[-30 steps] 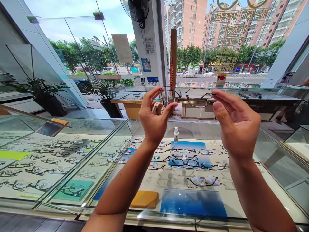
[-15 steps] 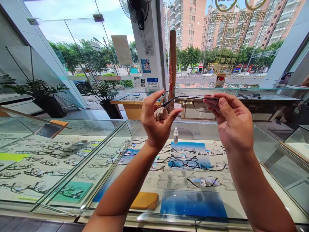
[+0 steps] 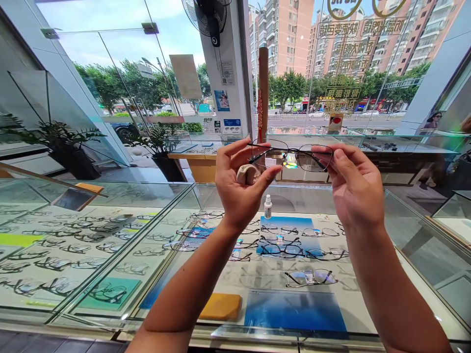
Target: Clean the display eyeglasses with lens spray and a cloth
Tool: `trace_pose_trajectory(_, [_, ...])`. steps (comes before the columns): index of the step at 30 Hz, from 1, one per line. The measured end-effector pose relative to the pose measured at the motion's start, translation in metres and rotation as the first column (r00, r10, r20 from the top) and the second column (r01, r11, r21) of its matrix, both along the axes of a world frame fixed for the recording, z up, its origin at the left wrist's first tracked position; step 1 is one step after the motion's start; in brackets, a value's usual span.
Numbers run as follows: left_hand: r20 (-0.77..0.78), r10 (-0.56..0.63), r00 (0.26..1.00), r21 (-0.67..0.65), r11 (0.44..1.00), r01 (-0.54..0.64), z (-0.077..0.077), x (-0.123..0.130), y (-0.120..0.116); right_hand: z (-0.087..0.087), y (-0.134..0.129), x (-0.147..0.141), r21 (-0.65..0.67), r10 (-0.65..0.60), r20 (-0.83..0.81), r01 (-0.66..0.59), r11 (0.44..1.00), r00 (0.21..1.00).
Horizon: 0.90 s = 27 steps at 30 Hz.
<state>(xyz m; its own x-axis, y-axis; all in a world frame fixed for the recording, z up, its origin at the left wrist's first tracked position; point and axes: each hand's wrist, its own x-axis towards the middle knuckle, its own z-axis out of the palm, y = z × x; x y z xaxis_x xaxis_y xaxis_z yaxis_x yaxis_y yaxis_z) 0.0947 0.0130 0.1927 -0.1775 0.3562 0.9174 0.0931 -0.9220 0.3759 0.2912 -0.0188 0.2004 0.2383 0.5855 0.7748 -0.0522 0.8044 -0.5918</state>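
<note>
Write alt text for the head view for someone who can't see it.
A person's right hand pinches dark-framed eyeglasses at one end; the left hand, apparently holding beige cloth, is at the other. Below, more glasses lie in a glass display case; a street shows outside.

Mirrored lettering (image 3: pixel 338 30) on the window (image 3: pixel 379 59) reads 快速变色镜 and 隐形眼镜

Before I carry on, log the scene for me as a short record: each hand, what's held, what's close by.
Right hand: pinching the right rim of the black-framed glasses
Left hand: fingers at the frame's left side; crumpled beige cloth, apparently, in its grasp
Glasses height: raised above the glass showcase
On showcase: white bottle, upright
Inside showcase: displayed glasses, blue sheet
</note>
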Motion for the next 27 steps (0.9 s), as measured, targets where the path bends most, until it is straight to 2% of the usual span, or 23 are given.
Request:
trace_pose_trajectory(3, [0.025, -0.042, 0.999, -0.020, 0.999, 0.043, 0.001, 0.001, -0.002, 0.001, -0.001, 0.000, -0.012, 0.028, -0.022, -0.029, 1.000, 0.999])
trace_pose_trajectory(10, [0.054, -0.056, 0.997, -0.070, 0.996, 0.059, 0.000, 0.000, -0.003, -0.002, 0.000, 0.003, -0.047, 0.124, -0.035, -0.125, 0.991, 0.992])
trace_pose_trajectory(14, [0.054, -0.042, 0.998, -0.084, 0.995, 0.047, -0.001, -0.001, -0.004, -0.004, 0.004, 0.004, -0.069, 0.121, -0.084, -0.127, 0.990, 0.989])
trace_pose_trajectory(18, [0.073, -0.070, 0.995, -0.107, 0.991, 0.078, 0.001, 0.000, -0.008, -0.005, 0.007, 0.004, -0.087, 0.106, -0.016, -0.106, 0.991, 0.994])
trace_pose_trajectory(24, [0.087, 0.013, 0.996, -0.024, 1.000, -0.010, 0.002, 0.004, -0.011, -0.009, 0.009, 0.000, -0.158, 0.137, 0.046, -0.128, 0.979, 0.990])
trace_pose_trajectory(27, [0.103, 0.008, 0.995, -0.034, 0.999, -0.004, 0.002, 0.005, -0.012, -0.009, 0.008, -0.004, -0.178, 0.169, 0.041, -0.159, 0.971, 0.985])
